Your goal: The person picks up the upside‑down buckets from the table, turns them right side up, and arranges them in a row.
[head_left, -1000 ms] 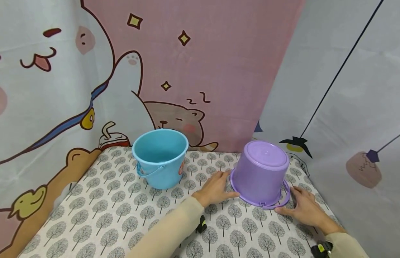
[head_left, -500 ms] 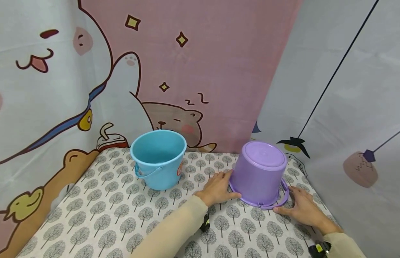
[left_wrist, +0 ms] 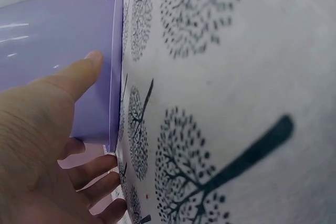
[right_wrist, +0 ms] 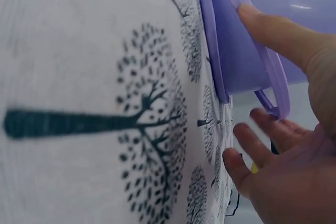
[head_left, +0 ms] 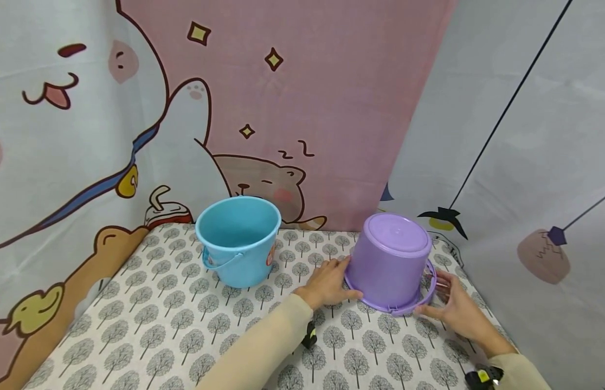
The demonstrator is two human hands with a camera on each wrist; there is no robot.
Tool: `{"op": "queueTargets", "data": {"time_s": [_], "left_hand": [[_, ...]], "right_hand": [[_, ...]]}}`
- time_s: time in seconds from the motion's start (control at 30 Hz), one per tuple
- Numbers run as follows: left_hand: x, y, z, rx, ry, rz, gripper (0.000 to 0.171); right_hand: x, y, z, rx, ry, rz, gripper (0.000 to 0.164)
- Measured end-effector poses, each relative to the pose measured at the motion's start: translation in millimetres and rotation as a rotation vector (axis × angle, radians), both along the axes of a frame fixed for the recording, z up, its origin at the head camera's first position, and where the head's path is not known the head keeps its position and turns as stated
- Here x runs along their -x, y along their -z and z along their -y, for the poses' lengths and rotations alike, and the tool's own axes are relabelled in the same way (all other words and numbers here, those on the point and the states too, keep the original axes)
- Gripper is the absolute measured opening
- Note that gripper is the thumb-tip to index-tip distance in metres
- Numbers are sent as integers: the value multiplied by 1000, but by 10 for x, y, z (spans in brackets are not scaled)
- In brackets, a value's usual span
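Note:
An upside-down purple bucket [head_left: 392,265] stands on the cloth, base up and rim down. My left hand [head_left: 329,284] is at its left side, thumb in front and fingers spread around the side near the rim. In the left wrist view the thumb lies along the purple wall. My right hand [head_left: 458,309] is at the bucket's right, thumb touching the purple bucket handle [right_wrist: 270,66] and relaxed fingers reaching behind it. The handle stands a little off the cloth. A light blue bucket [head_left: 241,238] sits upright to the left, its handle hanging at the front.
A tree-print cloth [head_left: 161,325] covers the table. Behind it hangs a pink cartoon backdrop [head_left: 341,108], with a pale printed sheet [head_left: 502,135] along the right side. Dark bands with cameras [head_left: 483,376] sit at the wrists.
My right hand has risen slightly at the purple bucket's handle, and the handle has tilted up off the cloth. My left hand stays at the bucket's side. The view has shifted slightly.

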State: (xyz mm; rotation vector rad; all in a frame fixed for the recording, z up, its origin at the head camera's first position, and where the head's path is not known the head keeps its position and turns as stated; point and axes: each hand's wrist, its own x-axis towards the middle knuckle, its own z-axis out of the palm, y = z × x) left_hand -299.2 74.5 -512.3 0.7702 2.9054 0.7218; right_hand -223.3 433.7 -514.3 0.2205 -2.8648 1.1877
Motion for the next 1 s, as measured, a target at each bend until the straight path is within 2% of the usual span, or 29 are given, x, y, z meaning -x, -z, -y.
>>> {"op": "queueTargets", "data": {"time_s": [0.1,0.37,0.53,0.7,0.83,1.0], "left_hand": [[10,-4,2,-11,1,7,115],[58,-9,2,4,7,-2,122],[74,-14,2,16,8,-12,127],[84,-3,-7,14,6,-10,132],[64,5,-8,-12,-8,22,136],[13,-25,10,-61,-8,57,138]], "right_hand": [[17,-18,13,44,-34,-12,140],[21,-9,64,24,-107,-34,134],[-1,-5,158,29,-175,-107,133],[-22,4,190,-20,-149,-133,134],[-26,20,222,-95,-140,-181,142],[-30,6,290,-117,-158,-230,152]]}}
